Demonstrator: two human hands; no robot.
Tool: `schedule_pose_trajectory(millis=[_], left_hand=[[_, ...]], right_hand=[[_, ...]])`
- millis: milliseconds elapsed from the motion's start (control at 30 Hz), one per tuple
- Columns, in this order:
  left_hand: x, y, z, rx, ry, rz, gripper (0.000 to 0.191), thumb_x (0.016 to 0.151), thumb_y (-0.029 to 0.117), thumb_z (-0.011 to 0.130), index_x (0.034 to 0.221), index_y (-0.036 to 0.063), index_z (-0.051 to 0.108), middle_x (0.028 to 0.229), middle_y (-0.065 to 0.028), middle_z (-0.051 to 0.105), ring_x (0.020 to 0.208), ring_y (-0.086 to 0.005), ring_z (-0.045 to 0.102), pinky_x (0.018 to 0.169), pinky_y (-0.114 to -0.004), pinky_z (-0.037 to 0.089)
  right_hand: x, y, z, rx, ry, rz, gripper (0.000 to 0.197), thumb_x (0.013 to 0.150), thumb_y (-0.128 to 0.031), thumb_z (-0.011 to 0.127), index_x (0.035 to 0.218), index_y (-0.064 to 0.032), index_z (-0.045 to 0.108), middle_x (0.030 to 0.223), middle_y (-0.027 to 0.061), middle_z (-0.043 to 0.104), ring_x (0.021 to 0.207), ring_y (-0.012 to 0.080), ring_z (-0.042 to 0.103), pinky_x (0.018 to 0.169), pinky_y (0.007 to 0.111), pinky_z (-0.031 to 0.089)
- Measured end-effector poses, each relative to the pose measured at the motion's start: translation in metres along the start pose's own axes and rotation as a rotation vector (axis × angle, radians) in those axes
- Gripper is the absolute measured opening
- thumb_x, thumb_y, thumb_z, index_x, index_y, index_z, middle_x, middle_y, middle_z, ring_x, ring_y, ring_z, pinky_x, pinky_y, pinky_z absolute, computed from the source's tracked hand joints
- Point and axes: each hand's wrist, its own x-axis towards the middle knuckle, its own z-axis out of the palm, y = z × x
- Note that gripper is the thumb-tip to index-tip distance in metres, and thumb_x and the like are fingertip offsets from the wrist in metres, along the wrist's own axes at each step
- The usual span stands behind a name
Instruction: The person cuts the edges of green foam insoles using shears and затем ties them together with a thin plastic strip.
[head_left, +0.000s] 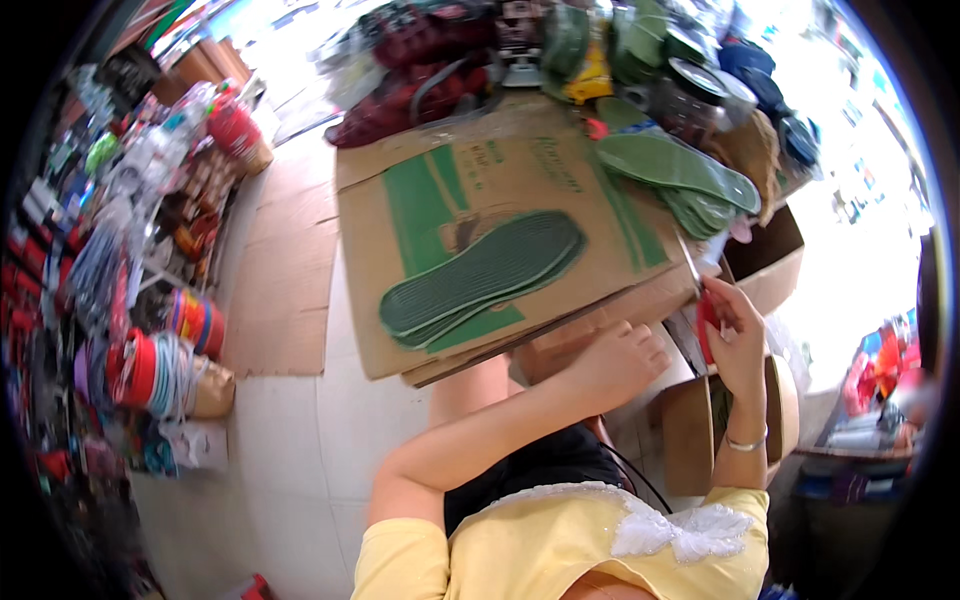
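Observation:
My right hand (733, 322) holds red-handled scissors (705, 326) at the right edge of the cardboard-covered surface; their pale blades point away from me. My left hand (626, 364) is beside the near edge, fingers loosely curled and palm hidden, so whether it holds anything does not show. Dark green ribbed shoe insoles (484, 277) lie stacked slantwise on the printed cardboard (360, 225). Lighter green insoles (675, 166), partly in clear plastic, overlap at the back right corner.
Dark red bagged goods (420, 94), packed green insoles (637, 41) and a dark-lidded clear jar (686, 97) crowd the back. Cardboard boxes (686, 435) stand below at the right. Shelves of goods line the left, with a rope-wrapped bundle (176, 375) beside the tiled floor.

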Motion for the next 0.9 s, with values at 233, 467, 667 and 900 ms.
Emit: schedule_pose_trajectory(millis=[233, 467, 667, 900], left_hand=[[-0.048, -0.003, -0.049, -0.177, 0.056, -0.143, 0.027, 0.081, 0.015, 0.066, 0.107, 0.0124, 0.07, 0.095, -0.001, 0.065, 0.099, -0.0205, 0.061, 0.089, -0.036, 0.048], [-0.132, -0.059, -0.167, 0.1, 0.463, -0.587, 0.028, 0.076, 0.003, 0.074, 0.103, 0.0101, 0.072, 0.092, -0.0061, 0.069, 0.091, -0.0261, 0.062, 0.082, -0.038, 0.051], [-0.17, -0.08, -0.17, -0.033, 0.423, -0.941, 0.039, 0.078, 0.009, 0.077, 0.116, 0.0066, 0.069, 0.119, -0.0106, 0.062, 0.118, -0.0287, 0.053, 0.099, -0.04, 0.045], [-0.181, -0.083, -0.147, -0.216, 0.481, -1.026, 0.048, 0.076, 0.014, 0.079, 0.122, 0.0063, 0.067, 0.149, -0.0167, 0.039, 0.139, -0.0349, 0.036, 0.111, -0.046, 0.037]], right_hand=[[0.003, -0.007, 0.008, -0.024, -0.173, 0.039, 0.054, 0.074, 0.016, 0.064, 0.125, -0.0037, 0.061, 0.092, 0.0011, 0.064, 0.082, 0.0093, 0.059, 0.076, 0.025, 0.048], [0.038, -0.059, 0.053, -0.178, -0.465, -0.201, 0.05, 0.075, 0.001, 0.068, 0.124, -0.0077, 0.06, 0.104, 0.0099, 0.063, 0.093, 0.0268, 0.06, 0.085, 0.035, 0.045], [0.07, -0.106, 0.114, -0.429, -0.492, -0.675, 0.046, 0.077, -0.019, 0.074, 0.121, -0.0108, 0.061, 0.105, 0.0083, 0.061, 0.1, 0.0275, 0.056, 0.092, 0.038, 0.038], [0.086, -0.109, 0.157, -0.516, -0.546, -0.758, 0.04, 0.078, -0.025, 0.074, 0.115, -0.0121, 0.067, 0.099, 0.0067, 0.062, 0.094, 0.0241, 0.057, 0.088, 0.038, 0.037]])
